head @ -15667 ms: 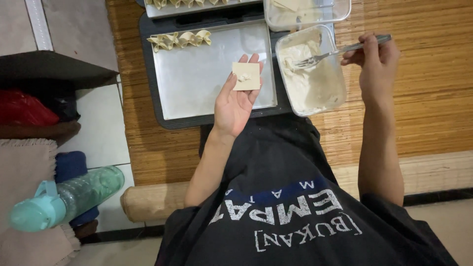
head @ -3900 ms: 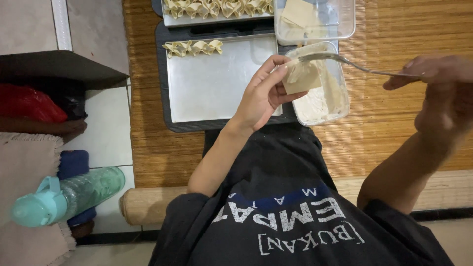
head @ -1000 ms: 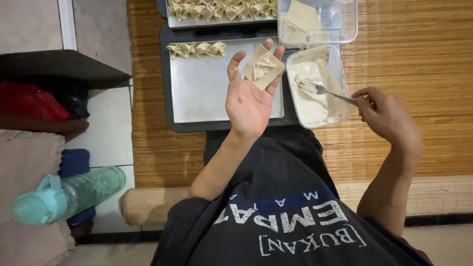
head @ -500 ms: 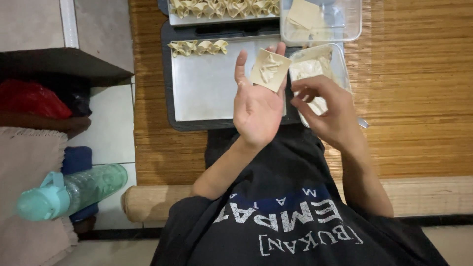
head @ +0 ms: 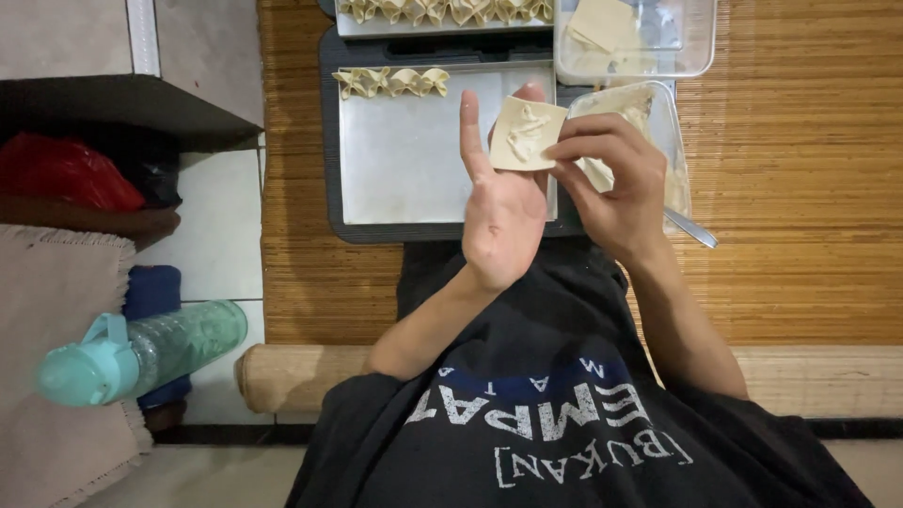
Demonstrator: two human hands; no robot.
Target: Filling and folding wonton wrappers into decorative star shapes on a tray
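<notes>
A square pale dumpling wrapper (head: 527,133) with a dab of filling on it rests on the fingers of my left hand (head: 500,202), palm up. My right hand (head: 611,179) pinches the wrapper's right edge with its fingertips. Under both hands lies a metal tray (head: 404,165) with a short row of folded dumplings (head: 391,81) at its far left corner. Behind my right hand stands a clear tub of pale filling (head: 658,122), with a spoon handle (head: 691,229) poking out near my wrist.
A clear box of stacked wrappers (head: 635,33) sits at the far right. A second tray of folded dumplings (head: 442,11) lies beyond the first. All rest on a bamboo mat (head: 800,188). A teal-capped bottle (head: 141,353) lies at my left, beside a dark shelf (head: 122,103).
My right hand has let go of the spoon, left it in the filling tub, and come over to take the edge of the filled wrapper on my left hand.
</notes>
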